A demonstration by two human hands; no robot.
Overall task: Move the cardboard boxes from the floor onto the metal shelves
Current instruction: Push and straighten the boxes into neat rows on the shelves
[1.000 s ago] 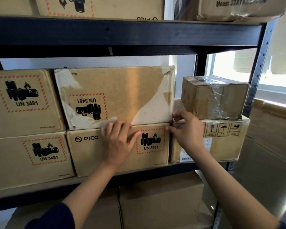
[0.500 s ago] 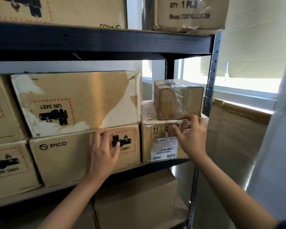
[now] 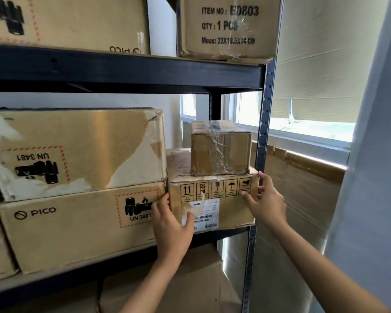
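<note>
A labelled cardboard box with handling symbols sits at the right end of the middle metal shelf. A small tape-wrapped box stands on top of it. My left hand holds the labelled box's left front edge, thumb on its white label. My right hand touches its upper right front corner with spread fingers. To the left lie a PICO box and, stacked on it, a worn box with an upside-down UN 3481 mark.
The perforated grey shelf upright stands right beside my right hand. More boxes fill the top shelf and the level below. A window with a blind is at the right, with a wrapped carton under it.
The view has swung right. My left hand slid from the PICO box to the labelled box's left edge. My right hand shifted to that box's upper right corner.
</note>
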